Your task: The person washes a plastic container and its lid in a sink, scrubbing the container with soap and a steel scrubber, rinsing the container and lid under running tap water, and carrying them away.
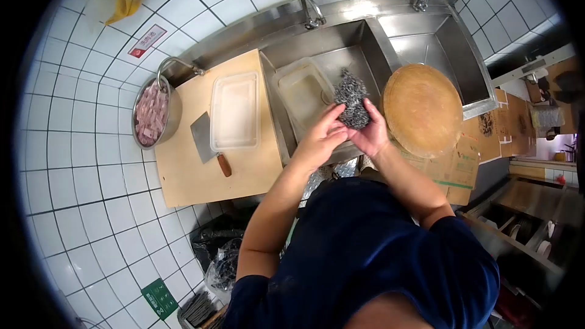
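Over the front of the middle sink, a grey steel wool scourer (351, 99) is held between my two hands. My left hand (324, 136) grips its lower left side, and the fingers of my right hand (373, 134) curl round its lower right. Behind my hands, a clear plastic tub (286, 85) sits in the metal sink (365, 55), and it looks to have some liquid in it. To the right of my right hand, a round wooden chopping block (423, 109) rests across the sink edge.
On the left, a wooden board (183, 183) carries a cleaver (205, 140) and a white-looking plastic container (235, 111). A metal bowl of raw meat pieces (152, 113) stands beside it against the tiled wall. Taps (312, 12) rise behind the sinks. Flattened cardboard (457, 167) lies at right.
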